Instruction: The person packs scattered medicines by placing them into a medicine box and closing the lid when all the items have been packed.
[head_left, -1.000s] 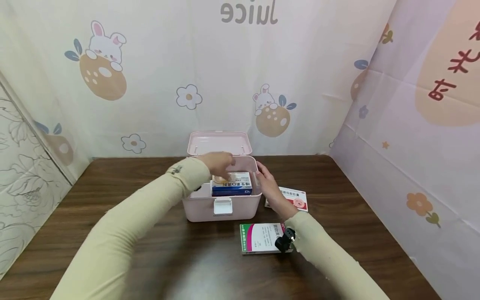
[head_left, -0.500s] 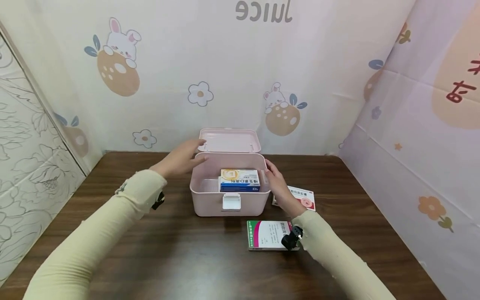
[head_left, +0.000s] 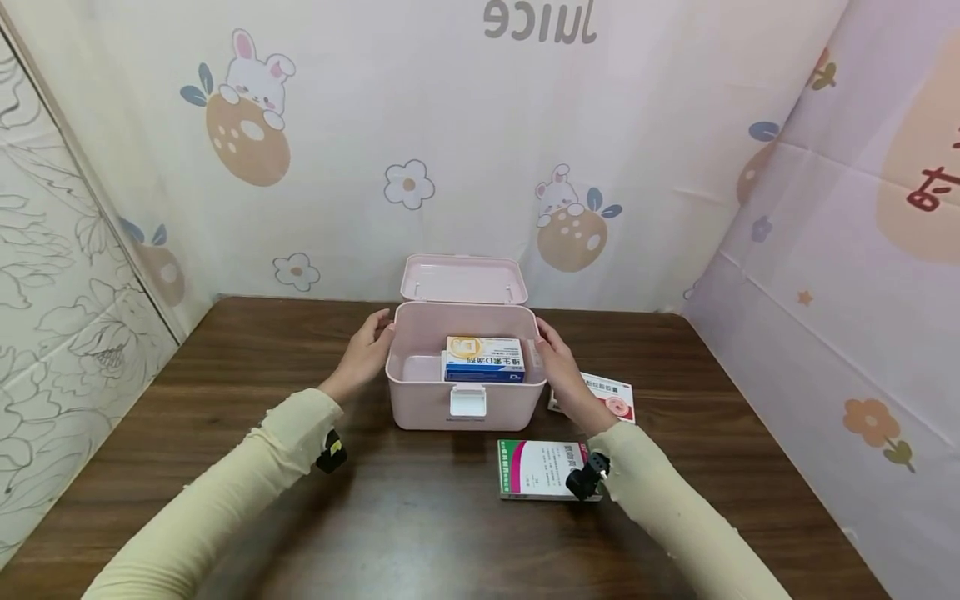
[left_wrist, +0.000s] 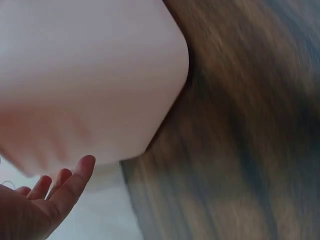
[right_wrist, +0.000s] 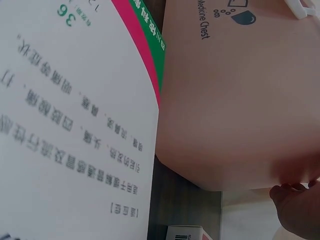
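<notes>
A pink medicine chest (head_left: 420, 407) stands on the table with its lid (head_left: 465, 279) raised at the back and a white latch (head_left: 468, 401) in front. Inside, toward the right, lies a blue-and-white vitamin D drops box (head_left: 484, 360). My left hand (head_left: 364, 354) is at the chest's left side, fingers extended and spread; in the left wrist view these fingers (left_wrist: 72, 186) lie close to the wall, contact unclear. My right hand (head_left: 564, 375) holds the chest's right side near the rim, and the right wrist view shows its bent fingers (right_wrist: 295, 192) against the wall.
A green, pink and white medicine box (head_left: 540, 468) lies flat in front of the chest, partly under the right wrist's camera. Behind the right forearm is a red-and-white medicine box (head_left: 611, 398). A patterned curtain (head_left: 465, 167) hangs behind the wooden table (head_left: 285, 333).
My left hand has come out of the chest, leaving the vitamin D drops box inside, and moved to the chest's left side. The right hand has stayed at the right side.
</notes>
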